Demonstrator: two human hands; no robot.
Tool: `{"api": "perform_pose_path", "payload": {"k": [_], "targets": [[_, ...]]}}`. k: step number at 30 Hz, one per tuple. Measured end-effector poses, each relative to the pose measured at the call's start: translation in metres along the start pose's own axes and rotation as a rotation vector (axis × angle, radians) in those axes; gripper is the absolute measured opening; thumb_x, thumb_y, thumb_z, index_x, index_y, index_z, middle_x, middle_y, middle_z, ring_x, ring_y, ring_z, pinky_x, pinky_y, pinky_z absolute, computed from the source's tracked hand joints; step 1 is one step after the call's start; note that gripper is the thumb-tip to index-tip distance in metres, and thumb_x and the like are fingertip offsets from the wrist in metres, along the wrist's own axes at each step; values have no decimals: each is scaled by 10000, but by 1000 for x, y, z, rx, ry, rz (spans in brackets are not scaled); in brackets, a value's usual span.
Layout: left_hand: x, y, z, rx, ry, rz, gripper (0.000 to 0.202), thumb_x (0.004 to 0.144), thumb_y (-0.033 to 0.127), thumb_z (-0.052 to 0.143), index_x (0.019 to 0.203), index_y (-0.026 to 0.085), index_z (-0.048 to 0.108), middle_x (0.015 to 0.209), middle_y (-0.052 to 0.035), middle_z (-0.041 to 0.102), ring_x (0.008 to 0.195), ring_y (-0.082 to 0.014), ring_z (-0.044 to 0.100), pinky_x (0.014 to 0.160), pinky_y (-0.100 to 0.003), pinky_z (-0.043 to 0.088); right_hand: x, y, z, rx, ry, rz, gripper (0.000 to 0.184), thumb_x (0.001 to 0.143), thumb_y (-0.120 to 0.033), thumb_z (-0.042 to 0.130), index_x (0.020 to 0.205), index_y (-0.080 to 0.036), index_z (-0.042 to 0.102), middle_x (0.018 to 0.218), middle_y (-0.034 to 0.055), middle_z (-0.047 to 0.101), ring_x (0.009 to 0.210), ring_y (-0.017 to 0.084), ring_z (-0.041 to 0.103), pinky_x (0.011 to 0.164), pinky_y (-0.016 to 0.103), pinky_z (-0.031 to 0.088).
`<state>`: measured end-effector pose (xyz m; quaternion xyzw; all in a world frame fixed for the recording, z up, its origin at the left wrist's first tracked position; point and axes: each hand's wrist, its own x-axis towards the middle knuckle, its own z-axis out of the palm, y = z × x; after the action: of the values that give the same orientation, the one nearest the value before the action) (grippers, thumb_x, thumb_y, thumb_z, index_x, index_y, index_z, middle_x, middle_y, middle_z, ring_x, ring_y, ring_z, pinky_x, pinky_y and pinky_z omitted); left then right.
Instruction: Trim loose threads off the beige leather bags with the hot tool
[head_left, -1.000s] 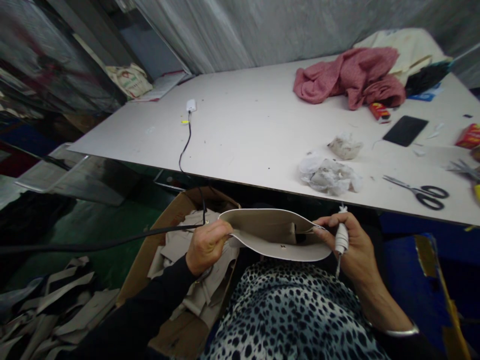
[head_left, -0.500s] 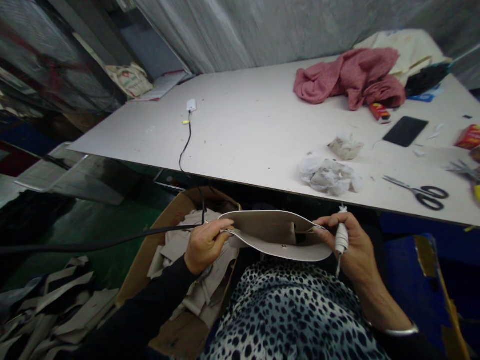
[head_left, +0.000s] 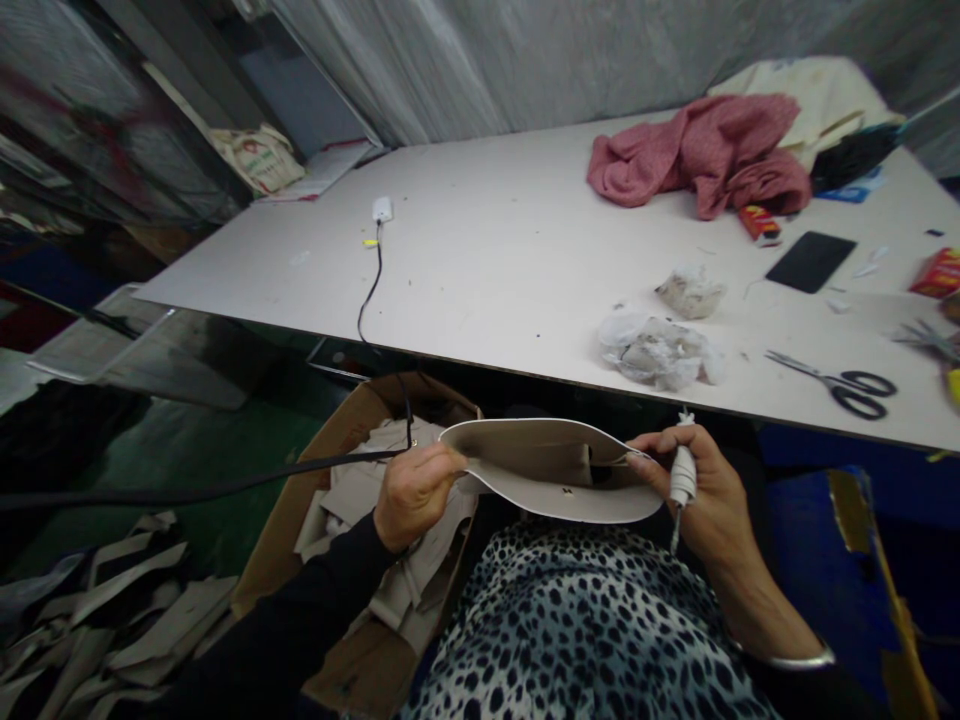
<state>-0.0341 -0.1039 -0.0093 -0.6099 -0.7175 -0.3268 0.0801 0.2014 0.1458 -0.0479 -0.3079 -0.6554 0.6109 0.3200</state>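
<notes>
A beige leather piece [head_left: 540,465], curved like a bag flap with a small metal fitting on it, is held in front of my lap below the table edge. My left hand [head_left: 412,492] pinches its left end, fingers closed. My right hand [head_left: 701,490] grips the right end and also holds a small white pen-shaped tool [head_left: 682,470] with a thin cord, tip pointing up. A leopard-print garment [head_left: 592,630] covers my lap beneath.
Under my left hand stands a cardboard box [head_left: 337,560] of beige leather pieces. A black cable [head_left: 371,290] runs off the white table [head_left: 487,260]. On the table lie crumpled white plastic [head_left: 660,350], scissors [head_left: 840,380], a black phone [head_left: 811,261] and pink cloth [head_left: 697,150].
</notes>
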Motion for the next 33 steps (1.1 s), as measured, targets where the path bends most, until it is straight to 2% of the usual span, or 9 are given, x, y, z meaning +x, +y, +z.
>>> {"api": "perform_pose_path", "payload": {"k": [3, 7, 9, 15, 21, 26, 28, 33], "targets": [[0, 0, -1, 16, 4, -6, 156, 928, 92, 631, 995, 175, 744, 850, -63, 784, 734, -162, 745, 685, -244, 589, 0, 2, -1, -10, -5, -3, 350, 796, -392, 842, 892, -246, 539, 923, 35, 758, 800, 193, 697, 725, 318, 588], [-5, 0, 0, 72, 36, -91, 408, 915, 117, 664, 1315, 197, 656, 912, -45, 812, 763, -172, 763, 781, -272, 618, 0, 5, -3, -17, -5, -9, 342, 804, -387, 835, 903, -246, 540, 926, 35, 754, 811, 196, 697, 739, 323, 584], [-8, 0, 1, 87, 39, -101, 452, 910, 117, 673, 1351, 205, 630, 917, -38, 814, 758, -172, 762, 792, -277, 622, -1, 5, -3, -25, -5, -11, 337, 807, -380, 832, 894, -244, 537, 919, 31, 752, 804, 190, 695, 738, 313, 581], [-13, -2, 4, 98, 28, -98, 346, 926, 149, 654, 1270, 186, 658, 933, -51, 816, 793, -188, 773, 825, -302, 629, 0, 0, -1, -15, 0, -10, 337, 799, -372, 836, 881, -242, 536, 907, 31, 756, 799, 186, 701, 731, 303, 586], [-11, -2, 3, 115, 19, -67, 274, 937, 169, 652, 1211, 184, 671, 911, -55, 817, 834, -208, 782, 793, -301, 619, 1, -2, 0, -16, 6, -36, 340, 791, -382, 839, 875, -243, 540, 892, 37, 758, 782, 195, 704, 714, 321, 600], [-8, -2, 1, 105, 12, -24, 89, 934, 164, 672, 1016, 186, 701, 881, -51, 805, 773, -189, 768, 730, -277, 595, 0, -2, 1, -15, 11, -23, 342, 789, -386, 841, 871, -243, 542, 892, 34, 757, 775, 193, 704, 717, 319, 600], [-7, -2, 1, 80, 3, -17, 81, 931, 133, 665, 979, 186, 702, 881, -49, 800, 787, -184, 766, 748, -275, 592, 0, -1, 1, -8, 7, -12, 341, 791, -381, 841, 874, -243, 541, 900, 34, 759, 781, 190, 704, 720, 313, 598], [-5, 1, 0, -27, -5, -126, 102, 900, 89, 682, 935, 183, 698, 895, -43, 790, 816, -173, 758, 771, -257, 583, 0, 2, 0, -9, -5, -3, 341, 794, -379, 841, 882, -242, 541, 910, 35, 757, 798, 194, 703, 721, 314, 596]]}}
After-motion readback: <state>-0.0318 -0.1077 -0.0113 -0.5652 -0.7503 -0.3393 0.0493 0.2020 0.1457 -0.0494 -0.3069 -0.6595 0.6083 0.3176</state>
